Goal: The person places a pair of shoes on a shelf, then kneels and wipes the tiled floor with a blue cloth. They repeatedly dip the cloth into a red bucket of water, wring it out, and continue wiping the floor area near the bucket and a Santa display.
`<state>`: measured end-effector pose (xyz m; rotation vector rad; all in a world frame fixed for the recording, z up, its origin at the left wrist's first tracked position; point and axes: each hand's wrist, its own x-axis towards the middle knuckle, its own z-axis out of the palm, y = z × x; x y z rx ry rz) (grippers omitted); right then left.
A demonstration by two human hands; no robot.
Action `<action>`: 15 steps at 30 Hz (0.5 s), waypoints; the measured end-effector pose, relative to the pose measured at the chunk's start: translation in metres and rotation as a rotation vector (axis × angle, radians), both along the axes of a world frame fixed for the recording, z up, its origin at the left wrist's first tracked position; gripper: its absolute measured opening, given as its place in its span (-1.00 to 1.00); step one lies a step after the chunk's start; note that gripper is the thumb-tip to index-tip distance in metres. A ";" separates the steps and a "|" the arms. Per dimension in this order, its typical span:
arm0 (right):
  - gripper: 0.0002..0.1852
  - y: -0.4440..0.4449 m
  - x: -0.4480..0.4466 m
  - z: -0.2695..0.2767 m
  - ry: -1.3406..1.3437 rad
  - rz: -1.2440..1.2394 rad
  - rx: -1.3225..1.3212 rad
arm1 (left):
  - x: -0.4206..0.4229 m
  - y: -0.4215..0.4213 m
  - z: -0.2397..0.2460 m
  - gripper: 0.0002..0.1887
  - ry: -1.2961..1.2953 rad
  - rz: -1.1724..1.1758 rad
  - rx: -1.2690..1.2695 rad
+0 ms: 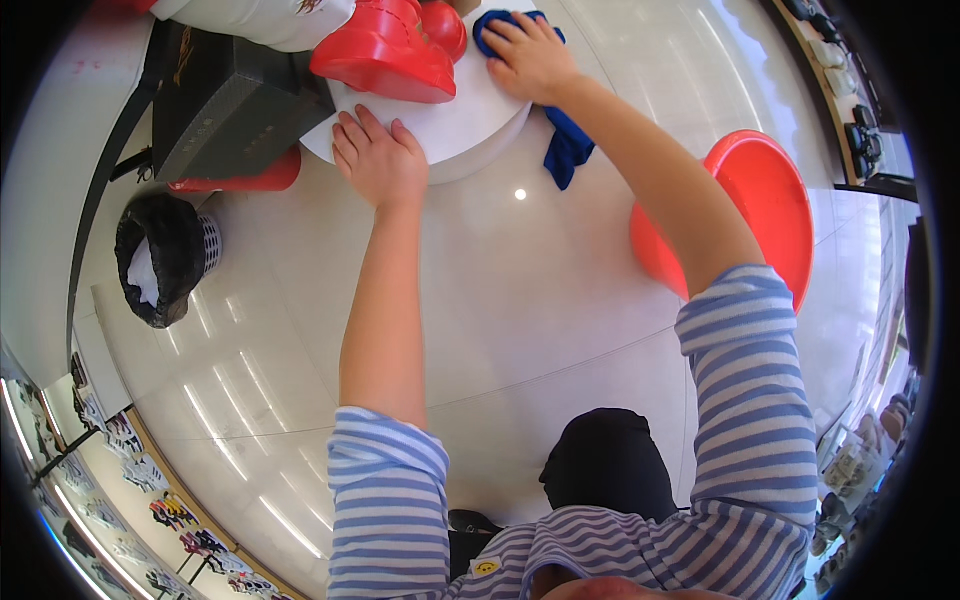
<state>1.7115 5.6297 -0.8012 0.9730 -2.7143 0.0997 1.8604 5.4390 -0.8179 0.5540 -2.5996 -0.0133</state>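
My left hand (380,161) lies with fingers spread on the near edge of a round white pedestal (480,124); nothing is in it. Under my right hand (531,60), a dark blue cloth (568,150) is pressed flat on the pedestal's right side. Part of that cloth hangs down over the rim. A glossy red boot-shaped foot (382,56), apparently of a large figure with a white leg (262,19), stands on the pedestal between my hands. Left of my left hand is a dark printed box (240,105).
A red plastic bucket (772,210) stands on the tiled floor (510,300) at right, partly behind my right forearm. At left is a waste basket (169,259) with a black liner. Shelves of shoes (142,472) line the lower left, with more shoes (862,142) at upper right.
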 end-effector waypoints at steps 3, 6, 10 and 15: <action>-0.49 0.002 0.048 0.007 -0.076 0.134 -0.091 | -0.002 -0.002 -0.007 -0.40 -0.002 0.005 0.003; -0.52 -0.007 0.092 0.010 -0.088 0.182 -0.214 | -0.005 -0.008 -0.013 -0.39 -0.010 0.001 0.017; -0.53 -0.031 0.146 0.008 -0.102 0.192 -0.301 | 0.006 -0.039 -0.004 -0.44 0.055 -0.219 0.389; -0.54 -0.087 0.167 -0.001 -0.111 0.137 -0.377 | 0.105 -0.037 0.002 -0.51 0.427 -0.073 1.215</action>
